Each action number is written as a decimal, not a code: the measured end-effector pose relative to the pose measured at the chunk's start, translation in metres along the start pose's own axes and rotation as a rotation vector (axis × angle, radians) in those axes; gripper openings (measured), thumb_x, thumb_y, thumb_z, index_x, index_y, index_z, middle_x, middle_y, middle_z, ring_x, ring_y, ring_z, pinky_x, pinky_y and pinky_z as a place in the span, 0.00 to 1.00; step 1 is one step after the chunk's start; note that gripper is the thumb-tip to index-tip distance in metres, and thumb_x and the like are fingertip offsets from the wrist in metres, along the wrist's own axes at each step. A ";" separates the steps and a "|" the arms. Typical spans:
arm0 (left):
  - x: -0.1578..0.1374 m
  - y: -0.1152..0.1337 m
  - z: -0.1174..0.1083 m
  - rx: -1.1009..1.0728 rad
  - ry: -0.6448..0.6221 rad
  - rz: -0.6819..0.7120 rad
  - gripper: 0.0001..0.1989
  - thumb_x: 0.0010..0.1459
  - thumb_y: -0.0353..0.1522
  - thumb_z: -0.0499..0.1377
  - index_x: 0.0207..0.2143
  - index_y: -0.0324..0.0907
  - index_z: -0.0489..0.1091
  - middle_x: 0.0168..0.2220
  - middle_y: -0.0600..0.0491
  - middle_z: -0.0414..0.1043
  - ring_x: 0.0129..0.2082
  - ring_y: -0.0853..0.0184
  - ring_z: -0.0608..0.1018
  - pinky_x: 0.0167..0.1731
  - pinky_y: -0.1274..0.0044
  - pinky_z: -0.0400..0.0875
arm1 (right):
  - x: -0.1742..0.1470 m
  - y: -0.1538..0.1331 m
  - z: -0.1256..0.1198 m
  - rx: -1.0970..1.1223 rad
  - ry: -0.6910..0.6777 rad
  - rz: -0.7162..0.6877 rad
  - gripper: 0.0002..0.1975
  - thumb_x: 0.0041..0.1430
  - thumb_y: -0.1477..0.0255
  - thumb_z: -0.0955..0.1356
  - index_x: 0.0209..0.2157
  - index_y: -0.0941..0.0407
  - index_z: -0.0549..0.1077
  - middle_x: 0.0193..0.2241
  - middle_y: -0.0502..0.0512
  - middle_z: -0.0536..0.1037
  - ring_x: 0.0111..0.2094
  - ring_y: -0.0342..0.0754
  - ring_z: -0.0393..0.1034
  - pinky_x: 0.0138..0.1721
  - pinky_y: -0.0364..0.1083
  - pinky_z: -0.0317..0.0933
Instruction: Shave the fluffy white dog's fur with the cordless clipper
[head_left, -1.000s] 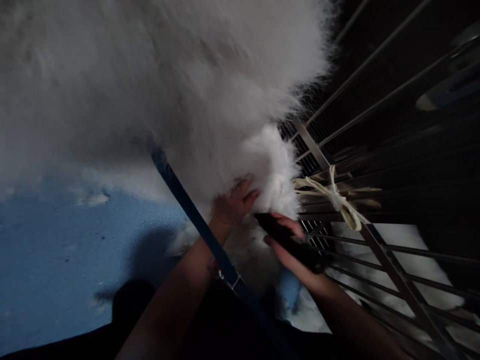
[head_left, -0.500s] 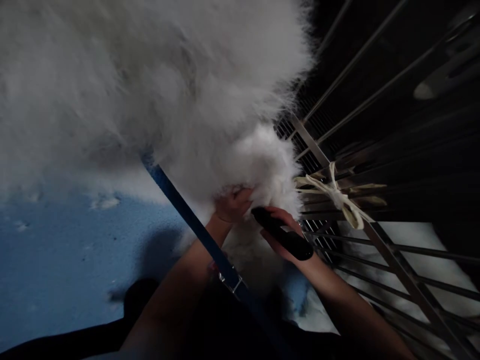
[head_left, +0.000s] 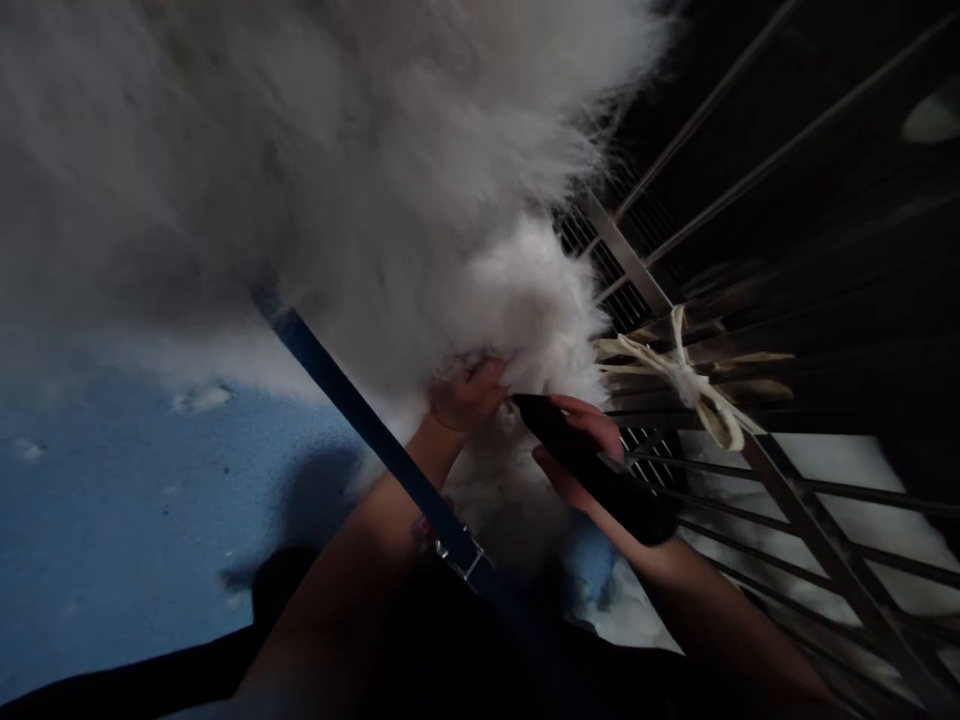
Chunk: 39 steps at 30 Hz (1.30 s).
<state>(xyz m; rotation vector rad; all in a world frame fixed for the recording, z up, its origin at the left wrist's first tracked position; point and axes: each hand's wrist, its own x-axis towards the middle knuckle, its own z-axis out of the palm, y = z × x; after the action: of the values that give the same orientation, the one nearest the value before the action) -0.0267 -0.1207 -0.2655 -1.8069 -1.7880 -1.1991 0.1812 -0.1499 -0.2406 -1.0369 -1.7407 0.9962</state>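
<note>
Gripping a black handheld tool [head_left: 611,490], the right hand [head_left: 600,430] stands at the lower edge of a mass of long white fur [head_left: 390,160], its fingers closed along the upper side of the casing and the thumb along the lower side. The tool slants up toward the left, its narrow tip just beside the left hand [head_left: 471,393]; whether the tip touches fur cannot be told. The left hand lies against the fur with its fingers bent, their ends partly hidden, so that what they pinch, if anything, cannot be made out. The fur fills the upper left and centre of the view and continues below both hands. A blue strap [head_left: 352,420] runs diagonally out of it, crosses in front of the left forearm [head_left: 360,550] and carries a metal buckle [head_left: 466,560] near dark clothing [head_left: 450,650]. At left, a blue surface [head_left: 150,510] bears a shadow and a few pale tufts [head_left: 202,398]. At right stand metal bars [head_left: 814,540], with a cream cord [head_left: 686,385] knotted in loops about them and a pale sheet-like area [head_left: 802,455] visible behind.
</note>
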 end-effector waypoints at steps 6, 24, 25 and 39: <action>-0.003 -0.003 0.000 -0.053 -0.114 0.037 0.07 0.58 0.38 0.60 0.32 0.46 0.76 0.30 0.50 0.73 0.34 0.59 0.76 0.41 0.68 0.69 | -0.002 0.006 0.007 -0.107 -0.132 -0.052 0.25 0.50 0.69 0.76 0.50 0.48 0.70 0.48 0.53 0.79 0.48 0.53 0.77 0.50 0.54 0.72; 0.084 -0.002 -0.043 0.074 -0.198 0.661 0.13 0.60 0.24 0.53 0.25 0.44 0.69 0.33 0.55 0.76 0.31 0.69 0.74 0.31 0.76 0.65 | 0.015 -0.012 0.021 -0.139 -0.028 -0.114 0.19 0.52 0.62 0.75 0.43 0.50 0.69 0.43 0.56 0.80 0.43 0.55 0.78 0.40 0.52 0.75; 0.087 -0.003 -0.044 0.090 -0.229 0.687 0.13 0.60 0.24 0.52 0.24 0.44 0.68 0.33 0.56 0.76 0.32 0.69 0.75 0.32 0.76 0.66 | 0.016 -0.013 0.022 -0.158 -0.078 -0.082 0.19 0.52 0.61 0.75 0.42 0.50 0.70 0.43 0.56 0.80 0.42 0.55 0.79 0.40 0.52 0.75; 0.092 -0.001 -0.039 0.021 -0.248 0.679 0.08 0.61 0.29 0.56 0.28 0.44 0.70 0.48 0.55 0.79 0.55 0.59 0.76 0.56 0.66 0.68 | 0.024 -0.012 0.027 -0.170 -0.045 -0.262 0.17 0.54 0.58 0.75 0.41 0.51 0.73 0.45 0.58 0.81 0.45 0.54 0.79 0.45 0.52 0.75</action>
<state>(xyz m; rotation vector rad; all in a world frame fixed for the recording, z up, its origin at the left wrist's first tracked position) -0.0539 -0.0886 -0.1744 -2.3486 -1.1050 -0.7049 0.1460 -0.1376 -0.2320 -0.8670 -1.9661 0.7214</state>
